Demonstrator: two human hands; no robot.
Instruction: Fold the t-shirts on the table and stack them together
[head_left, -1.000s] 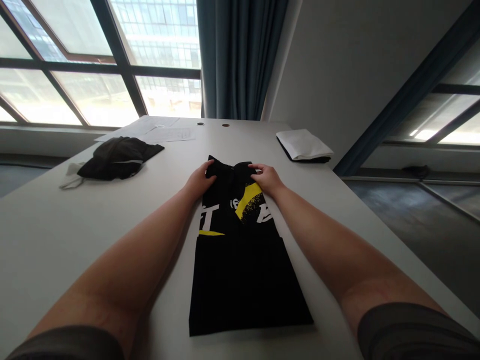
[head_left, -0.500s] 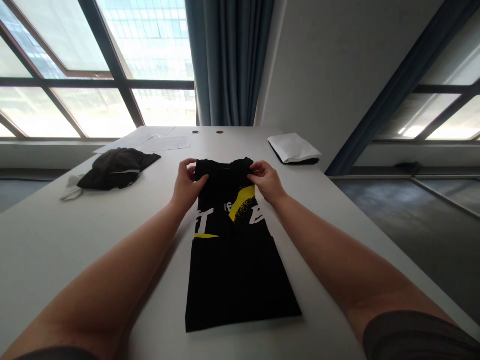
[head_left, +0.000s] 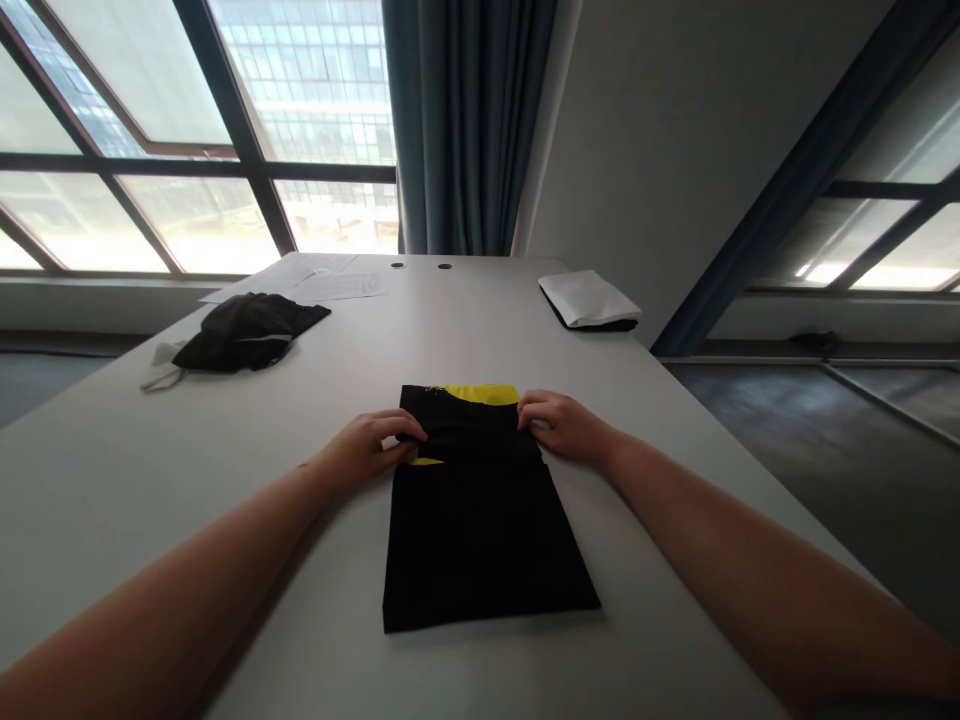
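A black shirt [head_left: 484,545] with yellow print lies folded on the white table in front of me, its far part turned over towards me. My left hand [head_left: 367,447] pinches the left edge of the turned-over part, thumb and fingers closed on the cloth. At the opposite edge, my right hand [head_left: 561,424] has its fingers closed on the fabric, with the fingertips partly hidden. A yellow strip shows along the far fold, and a small yellow piece shows beside my left fingertips.
The white table [head_left: 315,640] holds a crumpled dark garment [head_left: 244,335] at the left, paper sheets [head_left: 341,287] behind it and a folded white and black cloth stack [head_left: 589,299] at the back right. Windows and a blue curtain [head_left: 465,130] stand beyond.
Both hands have come nearer to me, bringing the shirt's collar end over onto the rest. The collar and the white lettering no longer show.
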